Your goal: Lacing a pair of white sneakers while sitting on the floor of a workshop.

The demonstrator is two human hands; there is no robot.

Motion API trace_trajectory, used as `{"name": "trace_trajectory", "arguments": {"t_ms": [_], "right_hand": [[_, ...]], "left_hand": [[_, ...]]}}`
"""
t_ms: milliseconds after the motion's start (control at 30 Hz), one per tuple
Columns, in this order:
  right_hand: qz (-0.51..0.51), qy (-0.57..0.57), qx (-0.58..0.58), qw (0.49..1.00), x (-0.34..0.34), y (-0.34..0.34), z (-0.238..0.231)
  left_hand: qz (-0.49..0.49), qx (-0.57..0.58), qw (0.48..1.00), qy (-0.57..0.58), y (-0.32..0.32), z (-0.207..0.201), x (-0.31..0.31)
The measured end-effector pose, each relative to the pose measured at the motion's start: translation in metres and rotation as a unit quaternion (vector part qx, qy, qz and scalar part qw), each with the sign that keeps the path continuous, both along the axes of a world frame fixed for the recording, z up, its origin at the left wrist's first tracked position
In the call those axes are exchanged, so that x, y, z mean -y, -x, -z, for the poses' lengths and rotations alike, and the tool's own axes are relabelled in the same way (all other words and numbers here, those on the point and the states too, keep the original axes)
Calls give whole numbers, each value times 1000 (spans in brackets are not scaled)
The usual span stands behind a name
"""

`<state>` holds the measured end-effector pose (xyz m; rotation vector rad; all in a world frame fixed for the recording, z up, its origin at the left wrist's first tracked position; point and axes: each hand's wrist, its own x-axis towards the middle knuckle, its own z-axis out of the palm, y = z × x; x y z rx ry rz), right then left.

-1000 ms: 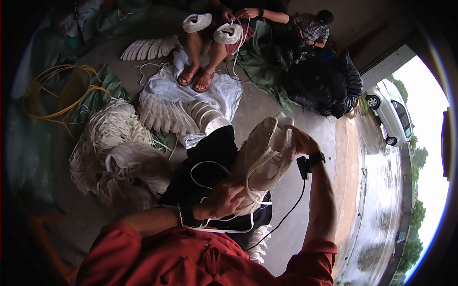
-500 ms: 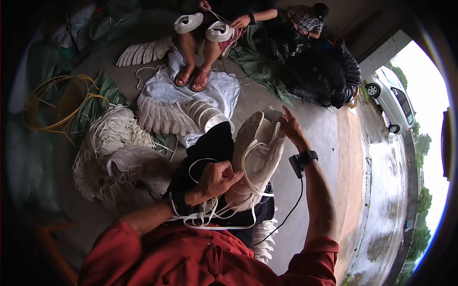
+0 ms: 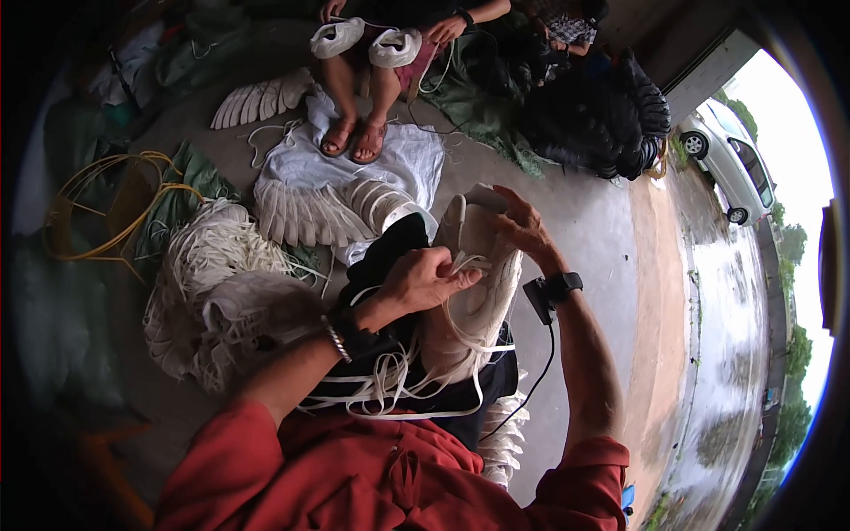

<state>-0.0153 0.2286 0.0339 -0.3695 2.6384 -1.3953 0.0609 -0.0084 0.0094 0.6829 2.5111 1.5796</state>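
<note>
A white shoe upper [image 3: 482, 301] rests on my lap over dark cloth, its collar end pointing away from me. My right hand [image 3: 529, 232] grips the far right side of its collar, fingers bent over the edge. Over the lacing area, my left hand [image 3: 431, 281] is closed with thumb and forefinger together on a white shoelace [image 3: 472, 262]. More loose lace [image 3: 390, 380] trails in loops across my lap at the near end of the upper. The inside of the upper is partly hidden by my fingers.
On the left lies a heap of white laces and uppers [image 3: 208, 257], beside a yellow hoop frame [image 3: 115, 212]. Ahead, a seated person has white uppers [image 3: 395, 48] on the knees. Stacked white uppers [image 3: 310, 212] lie on a white sheet [image 3: 416, 159]; black uppers [image 3: 580, 128] are piled beyond.
My left hand has moved up and away from me along the upper to the lacing. My right hand has shifted slightly left, its fingers now bent over the collar.
</note>
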Motion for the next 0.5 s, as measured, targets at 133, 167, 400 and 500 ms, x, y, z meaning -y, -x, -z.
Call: {"name": "trace_trajectory", "arguments": {"t_ms": [133,167,400,500], "right_hand": [[-15,-41,-125,991,14,-8,6],[-7,-47,-116,992,17,-10,7],[-31,28,-48,998,20,-8,12],[22,87,26,996,8,-11,13]], "left_hand": [[-24,-57,997,36,-17,18,-21],[-29,-58,997,39,-22,23,-22],[-46,-65,997,-4,-39,34,-18],[-47,-84,994,-41,-39,22,-15]]}}
